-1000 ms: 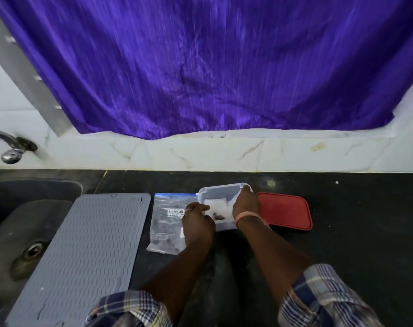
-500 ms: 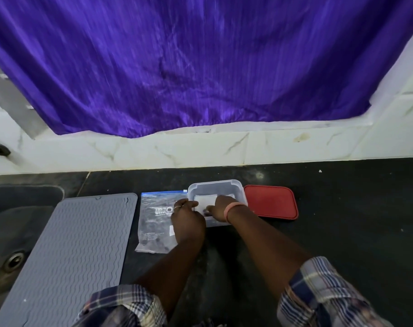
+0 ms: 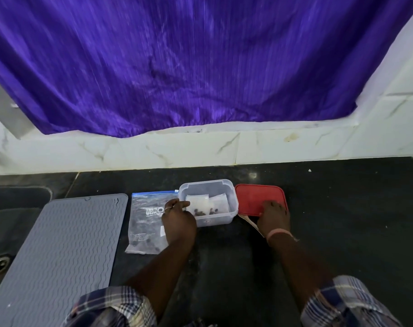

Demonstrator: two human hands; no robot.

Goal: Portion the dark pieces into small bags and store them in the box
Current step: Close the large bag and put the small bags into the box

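Observation:
A clear plastic box [image 3: 224, 185] stands on the dark counter with small bags [image 3: 209, 201] of dark pieces inside it. My left hand [image 3: 178, 219] holds the box's left wall, fingers against its near left corner. To its left lies a large zip bag [image 3: 145, 223] with dark pieces at its lower end. A red lid [image 3: 257, 197] lies flat right of the box. My right hand [image 3: 272, 217] rests on the lid's near edge, fingers curled over it. A pale flat strip [image 3: 250, 223] shows under that hand.
A grey ribbed mat [image 3: 66, 251] covers the counter at the left, beside a sink [image 3: 2, 232] with a drain. A white tiled ledge [image 3: 200, 147] and a purple curtain [image 3: 177, 67] run behind. Dark counter [image 3: 354, 220] extends to the right.
My right hand left the inside of the box and moved right onto the red lid. My left hand stays at the box's left side. The camera tilted a little.

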